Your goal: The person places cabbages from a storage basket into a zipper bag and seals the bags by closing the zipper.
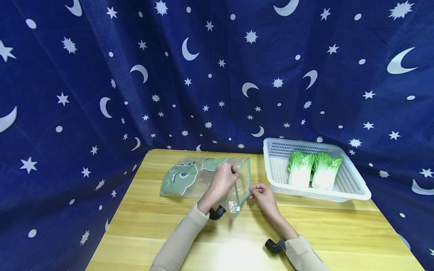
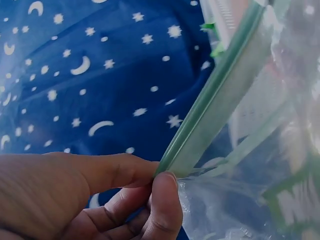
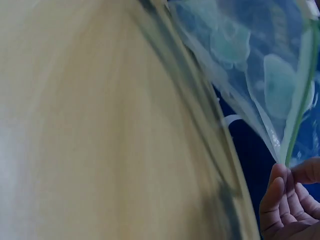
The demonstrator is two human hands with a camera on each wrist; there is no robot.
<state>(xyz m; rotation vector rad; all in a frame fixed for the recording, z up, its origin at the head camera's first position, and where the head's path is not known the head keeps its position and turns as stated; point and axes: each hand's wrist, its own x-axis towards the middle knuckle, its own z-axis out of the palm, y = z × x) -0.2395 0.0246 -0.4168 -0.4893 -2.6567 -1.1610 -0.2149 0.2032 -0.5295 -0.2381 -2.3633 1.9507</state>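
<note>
A clear zip bag [image 1: 179, 180] with green cartoon animal prints is held up over the wooden table, its mouth facing right and spread apart. My left hand [image 1: 223, 178] pinches one side of the mouth; in the left wrist view, thumb and finger grip the green zip strip [image 2: 210, 102]. With my right hand [image 1: 263, 196] I pinch the opposite part of the rim, and the right wrist view shows the green edge [image 3: 300, 105] between thumb and fingertips. A small pale slider [image 1: 238, 209] sits at the bag's near corner. I see nothing inside the bag.
Right of the bag stands a white plastic basket [image 1: 271, 165] holding two Chinese cabbages [image 1: 301, 171]. The wooden table [image 1: 135, 233] spreads under both arms. Behind and to the left hangs a dark blue curtain [image 1: 230, 94] with moons and stars. Each wrist carries a black device [image 1: 275, 245].
</note>
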